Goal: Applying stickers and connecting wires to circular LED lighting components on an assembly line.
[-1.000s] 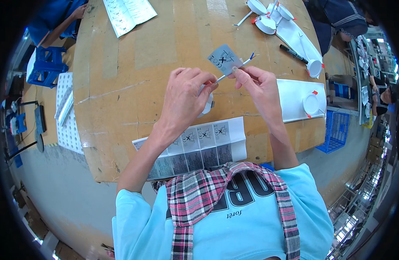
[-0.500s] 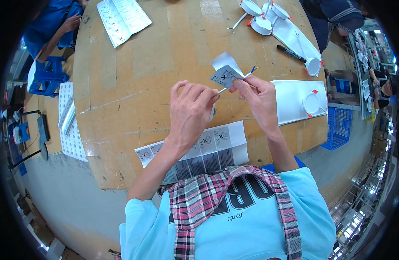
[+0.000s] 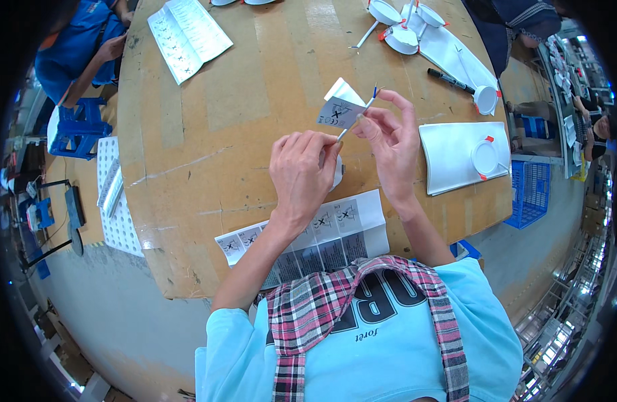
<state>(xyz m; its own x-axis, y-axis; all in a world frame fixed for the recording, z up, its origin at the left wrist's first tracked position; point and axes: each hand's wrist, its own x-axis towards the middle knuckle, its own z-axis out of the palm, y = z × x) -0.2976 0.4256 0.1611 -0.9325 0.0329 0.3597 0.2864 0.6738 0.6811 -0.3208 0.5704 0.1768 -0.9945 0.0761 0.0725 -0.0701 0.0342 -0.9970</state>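
Observation:
My left hand point(image 3: 300, 175) is closed round a white round downlight, mostly hidden, whose rim point(image 3: 338, 171) shows beside the fingers. A white cable point(image 3: 343, 134) rises from between its thumb and forefinger and ends in a bare blue-and-brown wire tip. Folded over the cable is a small grey-and-white printed label point(image 3: 340, 112). My right hand point(image 3: 392, 137) pinches the label's edge at the cable between thumb and fingers, with the forefinger raised by the wire end. Below my hands a sheet of printed labels point(image 3: 349, 218) lies along the table's near edge.
On the brown table point(image 3: 188, 221), white downlights point(image 3: 402, 40) lie at the far right near a black marker point(image 3: 450, 80). Another downlight point(image 3: 484, 158) rests on white sheets at the right. A folded leaflet point(image 3: 190, 39) lies far left. People point(image 3: 87, 50) are beside the table.
The label and cable have tilted more upright. My right hand has shifted slightly left, its forefinger now lifted toward the wire end. My left hand has turned a little, showing more of the downlight.

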